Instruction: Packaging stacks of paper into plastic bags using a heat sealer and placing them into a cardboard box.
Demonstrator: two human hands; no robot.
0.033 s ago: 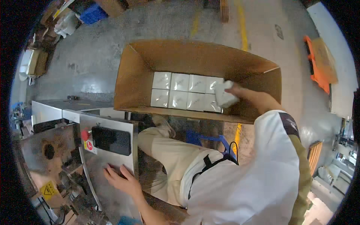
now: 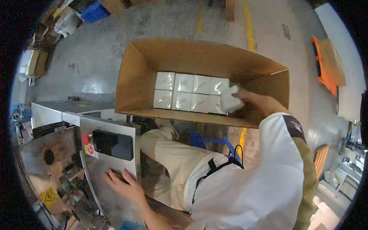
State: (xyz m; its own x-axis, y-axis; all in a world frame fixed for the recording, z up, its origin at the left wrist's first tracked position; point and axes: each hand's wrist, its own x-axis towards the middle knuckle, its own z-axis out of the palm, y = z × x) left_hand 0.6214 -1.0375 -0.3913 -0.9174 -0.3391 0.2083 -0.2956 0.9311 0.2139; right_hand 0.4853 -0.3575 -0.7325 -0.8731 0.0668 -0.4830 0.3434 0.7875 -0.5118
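My right hand (image 2: pixel 243 94) reaches into a large open cardboard carton (image 2: pixel 191 51) and is closed on a small white box (image 2: pixel 230 101), blurred by motion. That box is tilted and sits at the right end of two rows of similar white boxes (image 2: pixel 183 82), partly covering the last ones. The rows stand side by side on the carton's floor, their tops wrapped in something shiny. My left hand (image 2: pixel 124 187) lies with fingers spread on a metal machine panel (image 2: pixel 115 209), just below a black phone-like slab (image 2: pixel 113 145).
A red button (image 2: pixel 86 138) projects from the panel, with machine parts (image 2: pixel 71 188) left of it. Under the carton is a blue frame (image 2: pixel 214 141). An orange trolley (image 2: pixel 321 71) stands far right. A blue crate (image 2: pixel 94 13) is at the far left.
The white box in my right hand has shifted slightly nearer to me and changed its tilt. My left hand stays on the panel.
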